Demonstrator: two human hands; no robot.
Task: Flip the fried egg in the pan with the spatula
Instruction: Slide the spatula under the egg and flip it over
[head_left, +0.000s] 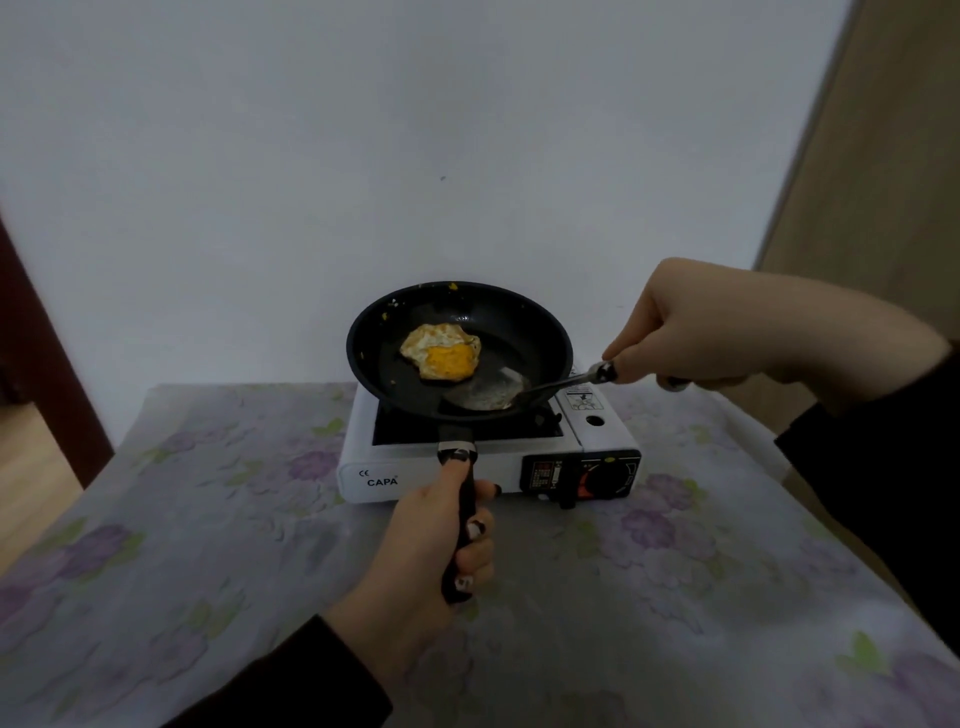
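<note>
A black frying pan (519, 322) sits on a portable gas stove, its handle pointing toward me. A fried egg (441, 357) with a yellow yolk and browned white lies left of the pan's middle. My left hand (431, 551) is closed around the pan handle (464, 519). My right hand (696, 332) grips the handle of a metal spatula (488, 393). The spatula's flat blade rests on the pan floor, just right of and nearer than the egg, beside it and apart from it.
The white gas stove (441, 475) stands on a table covered with a floral cloth (208, 519), its control knob (589, 480) at the front right. A pale wall rises right behind the stove. A wooden panel (883, 156) is at the right.
</note>
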